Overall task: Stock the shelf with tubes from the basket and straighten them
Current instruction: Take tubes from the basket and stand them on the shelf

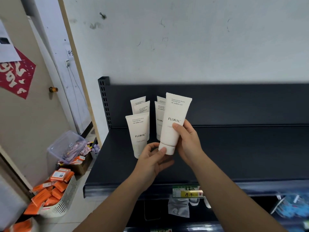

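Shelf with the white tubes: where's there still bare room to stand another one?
The shelf is bare everywhere right of the right hand, and along its front edge. Crowded: the left end, where two rows of standing tubes sit close beside the upright, with the held tube and the left hand in front of them.

Soft, even light is washing the white wall (184, 39), leaving only faint shadows on the dark shelf (242, 156). Wide-angle distortion is bending the door frame (79, 72) (lower corners are blurring noticeably).

A shop: dark retail shelf (234, 156), price tag (188, 191) on its edge, stocked tubes (139, 131).
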